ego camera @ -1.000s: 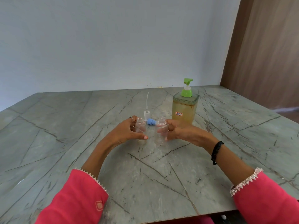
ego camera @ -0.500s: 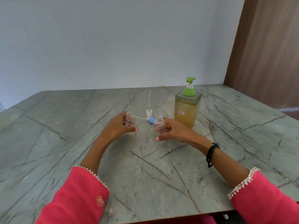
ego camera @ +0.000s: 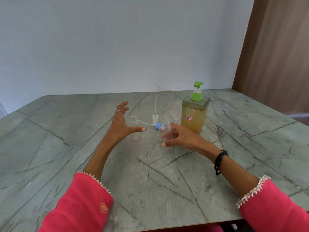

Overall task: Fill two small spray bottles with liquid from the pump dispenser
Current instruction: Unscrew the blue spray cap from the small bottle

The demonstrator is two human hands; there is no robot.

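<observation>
Clear plastic: two small spray bottles, uncapped, upright on grey marble table point(ego camera: 66, 139). Left bottle point(ego camera: 134, 129) just beyond spread left hand point(ego camera: 120, 124). Right bottle point(ego camera: 166, 136) loosely cupped by right hand point(ego camera: 181, 138). Amber-filled pump dispenser point(ego camera: 194, 114) just past right hand.

Plain indoor room, type undetermined: grey veined stone worktop point(ego camera: 66, 148) beneath the hands, bare pale wall point(ego camera: 117, 47) beyond them, brown wood-grain panel point(ego camera: 275, 56) to their right.
</observation>
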